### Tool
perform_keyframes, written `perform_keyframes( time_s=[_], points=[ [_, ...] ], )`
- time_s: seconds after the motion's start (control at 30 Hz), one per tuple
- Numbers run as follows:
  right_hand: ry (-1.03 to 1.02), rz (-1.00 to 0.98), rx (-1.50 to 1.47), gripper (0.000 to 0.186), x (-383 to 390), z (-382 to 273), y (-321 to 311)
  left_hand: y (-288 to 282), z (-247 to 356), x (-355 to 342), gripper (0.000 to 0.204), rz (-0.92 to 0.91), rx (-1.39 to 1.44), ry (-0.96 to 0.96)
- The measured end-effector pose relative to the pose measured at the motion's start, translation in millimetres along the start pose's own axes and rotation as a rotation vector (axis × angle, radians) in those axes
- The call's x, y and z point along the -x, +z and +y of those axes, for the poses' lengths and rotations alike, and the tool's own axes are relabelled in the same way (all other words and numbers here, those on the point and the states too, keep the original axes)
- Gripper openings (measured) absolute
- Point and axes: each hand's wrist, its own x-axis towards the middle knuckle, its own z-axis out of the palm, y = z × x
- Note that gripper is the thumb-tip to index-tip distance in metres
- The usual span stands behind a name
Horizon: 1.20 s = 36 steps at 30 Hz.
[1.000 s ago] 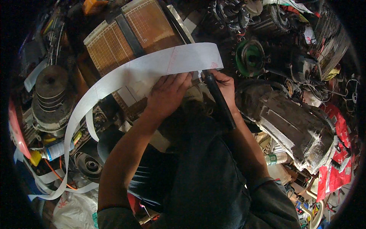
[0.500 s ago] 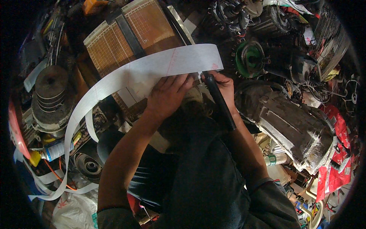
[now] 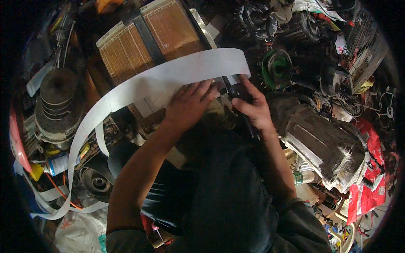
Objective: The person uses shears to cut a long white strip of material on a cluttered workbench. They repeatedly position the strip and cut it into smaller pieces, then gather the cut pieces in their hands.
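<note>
A paper cutter [image 3: 175, 29] with a brown gridded board and a dark crossbar lies tilted ahead of me. One long white strip [image 3: 160, 71] arches over its near part and curls down to the left. My left hand [image 3: 187, 103] lies on the paper at the board's near edge, fingers stretched out, their tips partly behind the strip. At the board's right edge my right hand [image 3: 255, 107] is closed round the cutter's black handle [image 3: 252, 128], thumb on its left side. The fingers beyond the handle are partly hidden near the strip's free end.
On the left stand a dusty round metal part [image 3: 57, 99] and a spray can [image 3: 59, 163]. Motor parts with a green ring [image 3: 276, 67] and a grimy metal housing [image 3: 322, 139] crowd the right, beside a red bag [image 3: 369, 194]. A clear plastic bag [image 3: 82, 232] lies lower left.
My right hand has come from behind the handle onto it, with the thumb now showing on the near side. The strip's end has shifted slightly right. My left hand stays nearly in place.
</note>
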Motion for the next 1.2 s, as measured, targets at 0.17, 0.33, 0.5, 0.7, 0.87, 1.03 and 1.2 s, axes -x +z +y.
perform_keyframes(
  time_s=[0.17, 0.33, 0.5, 0.7, 0.87, 1.03, 1.2],
  points=[
    [0.096, 0.009, -0.017, 0.066, -7.1, 18.7, -6.9, -1.7, 2.8, 2.1, 0.047, -0.099, -0.027, -0.009],
    [-0.043, 0.017, 0.145, 0.064, -10.4, 11.3, 1.0, 2.2, -3.5, -3.9, 0.041, -0.057, -0.029, 0.035],
    [-0.097, 0.027, 0.379, 0.062, 16.1, -30.2, 6.8, -1.5, 1.8, 0.2, 0.029, -0.080, 0.003, -0.021],
    [-0.222, -0.004, 1.161, 0.076, 10.1, -101.2, 30.7, -25.1, 4.3, -3.2, 0.042, -0.110, -0.031, -0.046],
    [-0.166, 0.005, 1.353, 0.076, 16.9, -130.4, 58.1, -70.4, 16.0, 21.8, 0.082, -0.048, 0.194, -0.436],
    [0.135, -0.271, 0.953, 0.081, 9.0, -64.6, 87.2, -79.2, 20.0, 30.0, 0.122, -0.164, 0.105, -1.010],
    [-0.108, -0.224, 1.266, 0.076, 11.5, -12.1, 103.5, -63.5, 11.1, 35.2, 0.139, -0.220, -0.004, -1.053]
  ],
)
